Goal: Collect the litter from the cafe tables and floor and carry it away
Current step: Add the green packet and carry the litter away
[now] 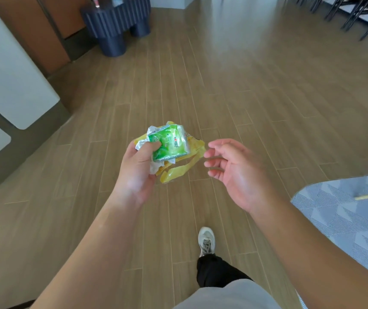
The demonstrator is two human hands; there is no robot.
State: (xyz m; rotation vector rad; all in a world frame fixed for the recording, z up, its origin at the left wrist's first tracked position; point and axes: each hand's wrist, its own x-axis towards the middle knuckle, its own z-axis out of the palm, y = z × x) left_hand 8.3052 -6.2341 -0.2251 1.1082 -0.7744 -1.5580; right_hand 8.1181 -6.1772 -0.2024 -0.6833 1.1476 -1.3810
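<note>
The left hand (pixel 138 166) clutches a bunch of litter (pixel 167 146), a green packet over yellow wrappers, at chest height for carrying, while at its 3 o'clock the right hand (pixel 234 168) hangs loose and empty, probably ready to steady it.

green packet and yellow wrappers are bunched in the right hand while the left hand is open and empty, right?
Not quite: the head view shows the left hand gripping the green packet and yellow wrappers. The right hand is the open, empty one.
</note>
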